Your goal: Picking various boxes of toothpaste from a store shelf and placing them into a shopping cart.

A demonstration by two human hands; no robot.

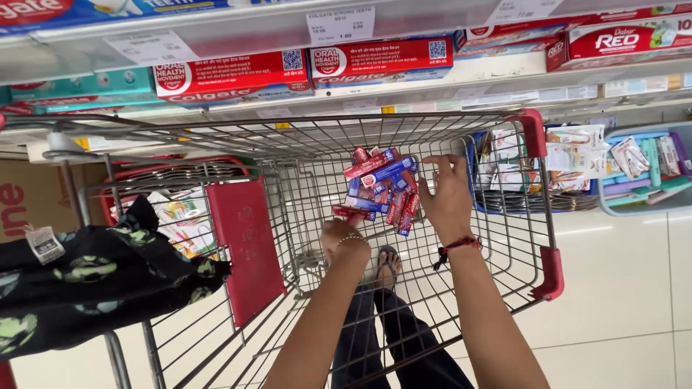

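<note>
Bright even store light, floor glare, slight edge distortion

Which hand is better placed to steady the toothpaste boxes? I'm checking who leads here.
Probably the right hand: it lies spread against the side of the boxes inside the cart. The left hand sits lower, touching only the pile's bottom edge.

A pale, glossy tiled floor [620, 288] runs under everything, its grout lines faint and a soft glare lying across it. Along the top stand white metal store shelves [238, 32] with paper price labels on their front edges, stocked with long red and teal cardboard cartons [231, 74]. Lower right sits a light blue plastic bin [677, 198] of small packets (mixed colours). A brown cardboard box [29, 202] stands at the left.
</note>
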